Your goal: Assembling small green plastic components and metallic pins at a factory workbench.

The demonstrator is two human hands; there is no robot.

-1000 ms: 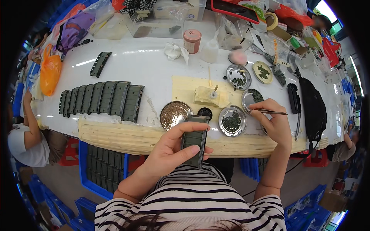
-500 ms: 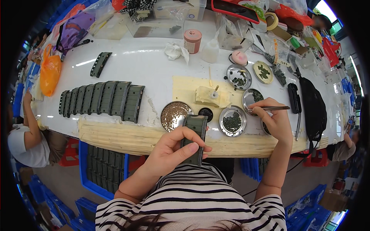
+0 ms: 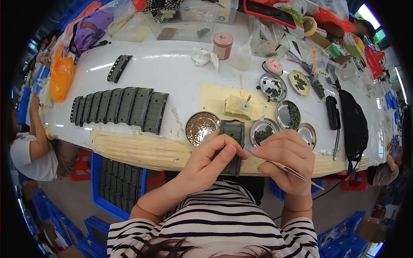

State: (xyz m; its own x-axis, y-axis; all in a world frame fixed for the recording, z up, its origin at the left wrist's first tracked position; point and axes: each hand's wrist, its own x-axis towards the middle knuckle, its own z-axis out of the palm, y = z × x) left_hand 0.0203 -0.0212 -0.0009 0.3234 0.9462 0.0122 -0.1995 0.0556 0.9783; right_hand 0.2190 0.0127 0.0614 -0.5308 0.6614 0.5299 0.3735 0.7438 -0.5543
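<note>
The person wears a black-and-white striped shirt (image 3: 206,210). Down on the left, a blue crate (image 3: 95,185) is full of dark green panels (image 3: 122,182). The left hand (image 3: 208,165) is closed around one green panel (image 3: 232,128), which stands up over the near edge of the surface (image 3: 172,69). The right hand (image 3: 288,159) pinches thin metal tweezers (image 3: 297,174). Its fingertips are just beside the green panel's right edge, and I can't tell where the tweezers' points are.

Next comes a round metal dish of brown bits (image 3: 186,129), right behind the left hand. A dish of green bits (image 3: 263,119) is partly hidden by the right hand. Another dish (image 3: 307,133) is to its right, and a third dish with green bits (image 3: 277,114) sits just behind them. On the left, a row of green panels (image 3: 116,107) lies side by side. On the right are a black pouch (image 3: 352,120) and a black-handled tool (image 3: 332,109).

A tape-covered block (image 3: 240,108) holds a little upright peg. Farther back are one lone panel (image 3: 119,69), a crumpled tissue (image 3: 204,58), a squeeze bottle (image 3: 243,58) and a pink jar (image 3: 223,46). At the far side is a roll of tape (image 3: 309,26).
</note>
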